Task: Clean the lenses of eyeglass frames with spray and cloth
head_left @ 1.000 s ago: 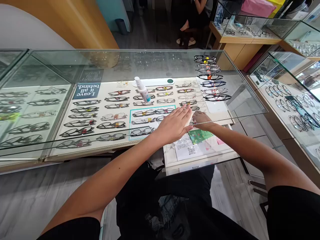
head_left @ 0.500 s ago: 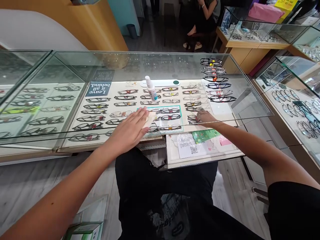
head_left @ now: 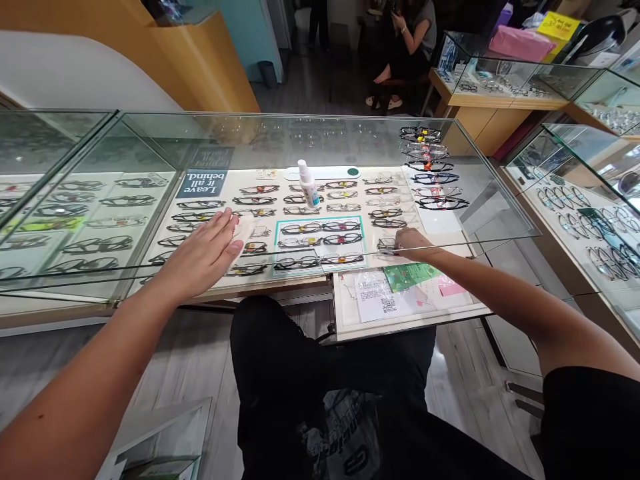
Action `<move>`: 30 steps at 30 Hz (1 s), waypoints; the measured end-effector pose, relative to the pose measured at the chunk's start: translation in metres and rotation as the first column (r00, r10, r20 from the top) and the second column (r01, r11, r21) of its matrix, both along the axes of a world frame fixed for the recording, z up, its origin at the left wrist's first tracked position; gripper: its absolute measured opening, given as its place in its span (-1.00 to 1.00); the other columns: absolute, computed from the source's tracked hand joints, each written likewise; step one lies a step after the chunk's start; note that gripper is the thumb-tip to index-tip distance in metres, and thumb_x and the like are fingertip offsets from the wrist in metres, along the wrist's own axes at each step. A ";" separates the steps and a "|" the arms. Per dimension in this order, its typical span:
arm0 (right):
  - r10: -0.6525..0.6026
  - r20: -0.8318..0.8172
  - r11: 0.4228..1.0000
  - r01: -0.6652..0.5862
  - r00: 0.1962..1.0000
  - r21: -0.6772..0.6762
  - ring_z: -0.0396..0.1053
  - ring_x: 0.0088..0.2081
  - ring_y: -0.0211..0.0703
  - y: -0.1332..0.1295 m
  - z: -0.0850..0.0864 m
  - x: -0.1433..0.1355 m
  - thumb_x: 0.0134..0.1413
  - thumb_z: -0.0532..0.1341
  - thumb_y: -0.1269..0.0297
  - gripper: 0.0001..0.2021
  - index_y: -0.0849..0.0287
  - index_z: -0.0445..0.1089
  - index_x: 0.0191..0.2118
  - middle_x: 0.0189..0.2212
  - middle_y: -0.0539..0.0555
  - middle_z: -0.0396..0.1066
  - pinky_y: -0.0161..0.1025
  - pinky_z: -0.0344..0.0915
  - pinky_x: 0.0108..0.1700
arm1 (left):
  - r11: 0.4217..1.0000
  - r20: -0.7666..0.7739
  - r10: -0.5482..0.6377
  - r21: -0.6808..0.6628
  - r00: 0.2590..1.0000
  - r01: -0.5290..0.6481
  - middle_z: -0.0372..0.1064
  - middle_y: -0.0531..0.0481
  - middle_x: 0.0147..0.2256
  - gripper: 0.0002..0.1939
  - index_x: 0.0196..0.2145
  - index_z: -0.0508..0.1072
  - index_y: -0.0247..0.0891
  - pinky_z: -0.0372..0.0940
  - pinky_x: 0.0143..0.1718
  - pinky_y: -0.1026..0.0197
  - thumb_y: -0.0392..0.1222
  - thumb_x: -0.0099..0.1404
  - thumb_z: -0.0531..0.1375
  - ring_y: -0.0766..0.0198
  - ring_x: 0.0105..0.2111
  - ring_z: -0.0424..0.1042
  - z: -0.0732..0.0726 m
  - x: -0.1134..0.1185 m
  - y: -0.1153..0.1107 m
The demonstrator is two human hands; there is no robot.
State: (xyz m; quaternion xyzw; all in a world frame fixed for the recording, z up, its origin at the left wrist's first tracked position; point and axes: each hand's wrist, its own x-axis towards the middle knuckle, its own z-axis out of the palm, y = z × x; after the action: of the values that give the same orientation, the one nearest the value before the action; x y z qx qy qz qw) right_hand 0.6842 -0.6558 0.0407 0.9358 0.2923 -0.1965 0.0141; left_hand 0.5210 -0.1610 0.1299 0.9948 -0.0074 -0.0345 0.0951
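Note:
My left hand (head_left: 203, 257) lies nearly flat on the glass top of the display case (head_left: 260, 143), with a pale folded cloth (head_left: 245, 231) under its fingers and thumb. Rows of eyeglasses (head_left: 255, 190) show through the glass around it. A small white spray bottle (head_left: 309, 187) stands upright on the top, to the right of the cloth. Near the front edge, my right hand (head_left: 413, 243) is closed, its fingers curled beside a pair of eyeglasses (head_left: 386, 245) in the front row. Its fingertips are partly hidden, so any grip cannot be made out.
A pulled-out drawer (head_left: 345, 323) with papers and a green card (head_left: 410, 275) juts out above my lap. More glass cases (head_left: 575, 200) stand at the right. A seated person (head_left: 407, 47) is in the background. Below left is an open box (head_left: 160, 460).
My left hand has slid leftward across the glass with the cloth, uncovering the teal-bordered group of eyeglasses. My right hand stays at about the same spot. The view has shifted slightly.

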 end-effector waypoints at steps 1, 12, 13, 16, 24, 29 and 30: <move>0.007 -0.019 1.000 -0.008 1.000 -0.005 0.50 0.15 0.24 0.001 0.007 -0.008 0.32 0.36 0.37 -0.86 0.23 0.71 -0.14 0.03 0.34 0.65 -0.08 0.37 0.14 | 1.000 -0.002 0.009 0.003 1.000 -0.009 -0.28 -0.26 0.67 0.01 0.62 -0.01 -0.61 -0.28 0.68 -0.14 0.29 0.58 -0.35 0.01 0.69 -0.28 0.001 0.002 0.003; 0.441 -0.283 0.744 -0.171 0.852 0.646 0.58 -0.02 -0.03 0.004 0.173 -0.118 0.43 0.35 0.21 -0.87 0.12 0.62 -0.14 -0.04 0.16 0.63 -0.13 0.44 0.07 | 0.999 0.058 0.009 0.045 0.998 -0.012 -0.17 -0.32 0.65 0.04 0.60 0.04 -0.64 -0.24 0.68 -0.14 0.31 0.58 -0.38 -0.03 0.68 -0.21 -0.005 0.006 0.007; 0.419 -0.139 0.733 -0.244 0.897 0.635 0.56 0.01 0.02 0.006 0.186 -0.112 0.46 0.32 0.24 -0.86 0.12 0.62 -0.14 -0.04 0.19 0.62 -0.09 0.43 0.10 | 0.999 0.065 0.004 0.052 0.998 -0.007 -0.15 -0.34 0.65 0.04 0.60 0.05 -0.65 -0.23 0.67 -0.16 0.31 0.58 -0.39 -0.05 0.68 -0.20 -0.005 0.006 0.006; 0.358 0.239 0.747 -0.431 0.902 0.507 0.50 0.05 0.15 0.013 0.201 -0.080 0.43 0.26 0.35 -0.85 0.13 0.62 -0.15 -0.07 0.24 0.61 0.06 0.39 0.14 | 0.998 0.078 -0.007 0.068 0.997 0.001 -0.11 -0.38 0.63 0.05 0.58 0.09 -0.67 -0.19 0.66 -0.18 0.31 0.58 -0.39 -0.09 0.67 -0.16 -0.004 0.006 0.005; 0.360 0.585 0.800 -0.563 0.727 0.207 0.39 0.19 0.30 0.029 0.147 -0.025 0.37 0.21 0.44 -0.79 0.18 0.63 -0.14 -0.03 0.29 0.60 0.21 0.32 0.25 | 0.997 0.084 0.008 0.071 0.996 -0.014 -0.12 -0.29 0.64 0.03 0.60 0.07 -0.61 -0.16 0.66 -0.18 0.30 0.58 -0.38 -0.07 0.67 -0.15 -0.003 0.005 0.001; 0.336 0.583 0.822 -0.533 0.740 0.203 0.39 0.18 0.28 0.020 0.129 -0.028 0.36 0.25 0.40 -0.83 0.16 0.62 -0.09 -0.01 0.27 0.60 0.19 0.32 0.25 | 0.997 0.095 0.007 0.070 0.995 -0.014 -0.12 -0.28 0.64 0.04 0.60 0.07 -0.60 -0.16 0.66 -0.18 0.32 0.58 -0.40 -0.07 0.67 -0.14 -0.003 0.004 0.001; 0.325 0.580 0.826 -0.522 0.747 0.210 0.39 0.19 0.29 0.019 0.127 -0.029 0.36 0.26 0.39 -0.84 0.16 0.61 -0.08 0.00 0.27 0.60 0.19 0.32 0.24 | 0.998 0.098 0.007 0.069 0.995 -0.014 -0.11 -0.29 0.64 0.05 0.60 0.08 -0.61 -0.16 0.66 -0.18 0.33 0.58 -0.40 -0.07 0.67 -0.14 -0.003 0.004 0.001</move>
State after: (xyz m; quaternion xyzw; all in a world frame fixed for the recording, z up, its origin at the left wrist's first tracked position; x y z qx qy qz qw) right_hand 0.6554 -0.6372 0.1675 0.8459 0.5162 0.1296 -0.0337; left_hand 0.5252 -0.1604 0.1266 0.9981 -0.0056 0.0147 0.0601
